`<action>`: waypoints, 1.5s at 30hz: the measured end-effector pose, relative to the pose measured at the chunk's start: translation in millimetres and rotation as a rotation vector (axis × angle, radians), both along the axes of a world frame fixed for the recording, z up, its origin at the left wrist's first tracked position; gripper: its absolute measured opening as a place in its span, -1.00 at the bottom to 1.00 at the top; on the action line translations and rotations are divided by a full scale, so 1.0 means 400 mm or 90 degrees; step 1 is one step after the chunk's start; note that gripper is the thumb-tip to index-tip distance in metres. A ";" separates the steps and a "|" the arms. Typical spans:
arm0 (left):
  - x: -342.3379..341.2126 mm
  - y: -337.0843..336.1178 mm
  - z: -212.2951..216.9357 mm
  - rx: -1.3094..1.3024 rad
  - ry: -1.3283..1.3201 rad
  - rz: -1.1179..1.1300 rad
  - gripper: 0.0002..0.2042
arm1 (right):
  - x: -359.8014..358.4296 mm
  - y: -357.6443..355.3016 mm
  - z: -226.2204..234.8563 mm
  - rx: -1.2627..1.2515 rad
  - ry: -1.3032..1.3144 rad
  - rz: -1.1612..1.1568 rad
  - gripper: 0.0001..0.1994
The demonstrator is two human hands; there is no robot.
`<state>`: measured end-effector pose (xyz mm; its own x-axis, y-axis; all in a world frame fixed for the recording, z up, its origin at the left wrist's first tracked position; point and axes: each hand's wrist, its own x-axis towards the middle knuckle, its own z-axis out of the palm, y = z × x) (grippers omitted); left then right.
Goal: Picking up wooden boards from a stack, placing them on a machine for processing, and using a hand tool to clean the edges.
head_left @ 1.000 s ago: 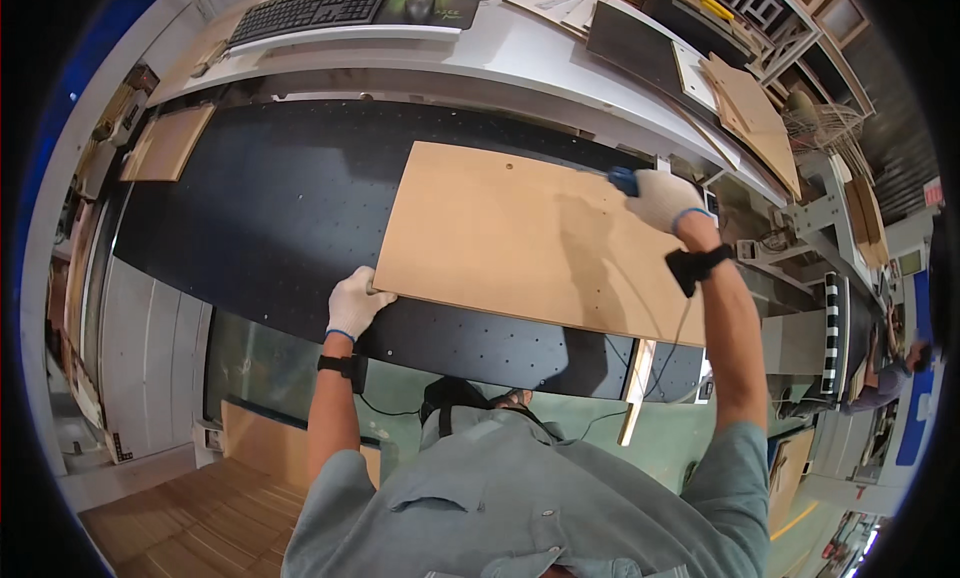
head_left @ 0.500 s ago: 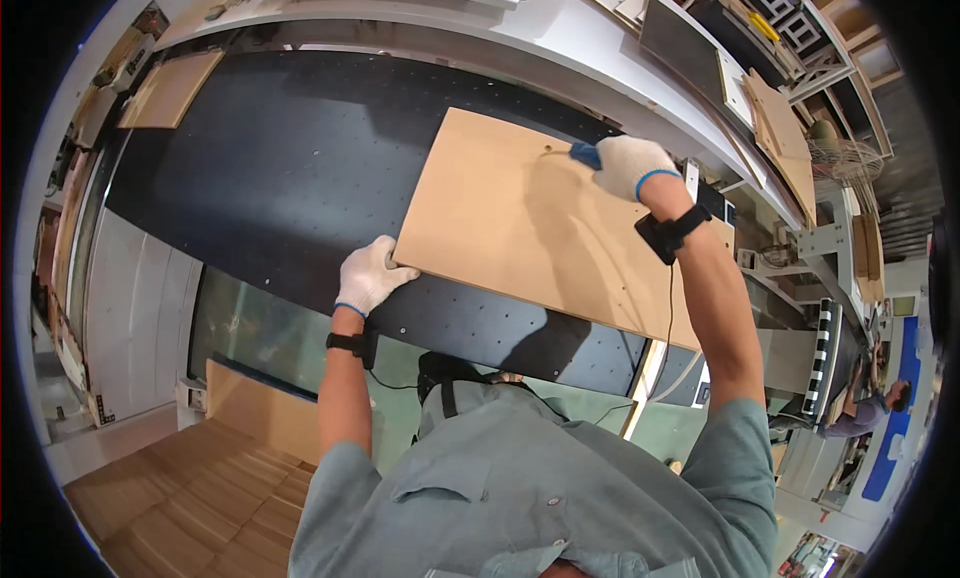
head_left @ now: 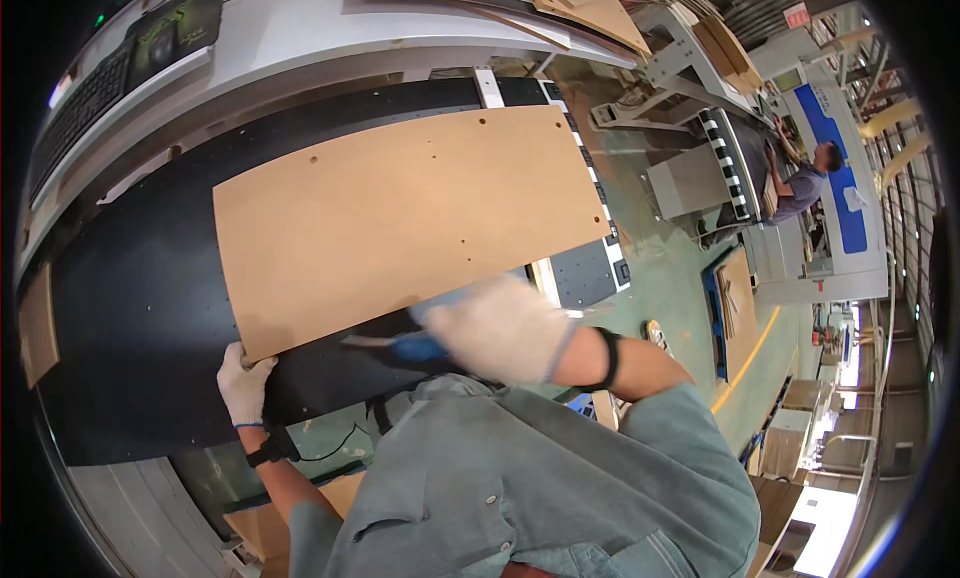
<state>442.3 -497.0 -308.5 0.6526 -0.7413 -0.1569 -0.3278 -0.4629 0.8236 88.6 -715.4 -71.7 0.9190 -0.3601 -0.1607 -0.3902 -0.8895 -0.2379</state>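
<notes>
A flat tan board (head_left: 400,208) with several small drilled holes lies on a black worktable (head_left: 130,308). My left hand (head_left: 242,383), in a white knit glove, grips the board's near left corner, thumb towards the edge. My right hand (head_left: 510,328), gloved alike, is closed round a blue-handled tool (head_left: 415,348) with a thin pale tip pointing left. Motion smears hand and tool, so the tool's exact kind cannot be made out. It hovers just off the board's near edge, over the black surface.
Beyond the table, a white bench (head_left: 290,73) carries a keyboard (head_left: 85,118) and stacked panels (head_left: 590,8). Another tan board (head_left: 38,328) lies at the table's left end. To the right, a co-worker (head_left: 800,188) stands by a machine; a pallet of boards (head_left: 738,308) is on the floor.
My view has turned to the right. The right hand has brought the blue-handled tool from the board's far side to its near edge. My left hand keeps hold of the corner.
</notes>
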 end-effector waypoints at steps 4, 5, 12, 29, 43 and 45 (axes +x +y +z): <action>-0.014 0.017 0.043 0.050 -0.062 -0.017 -0.70 | -0.272 -0.066 0.027 -0.051 0.264 -0.311 -0.78; -0.013 0.011 0.040 0.051 -0.061 -0.028 -0.70 | -0.342 -0.083 0.038 -0.088 0.313 -0.389 -0.75; 0.007 0.012 0.019 0.050 -0.015 -0.034 -0.70 | -0.626 -0.220 0.041 -0.173 0.368 -0.631 -0.68; -0.012 -0.002 0.073 0.111 -0.072 -0.016 -0.66 | -0.258 -0.015 0.031 0.152 0.208 -0.289 -0.67; 0.005 0.044 -0.015 0.020 0.008 0.033 -0.66 | -0.492 -0.004 -0.276 0.497 0.103 -0.414 -0.66; -0.007 0.021 0.006 0.045 -0.012 0.028 -0.55 | -0.523 0.029 -0.326 0.336 0.059 -0.426 -0.68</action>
<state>439.3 -488.7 -306.1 0.6880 -0.6990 -0.1951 -0.3202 -0.5336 0.7828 -120.7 -703.7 -202.0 0.5149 -0.6788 -0.5236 -0.8318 -0.2478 -0.4968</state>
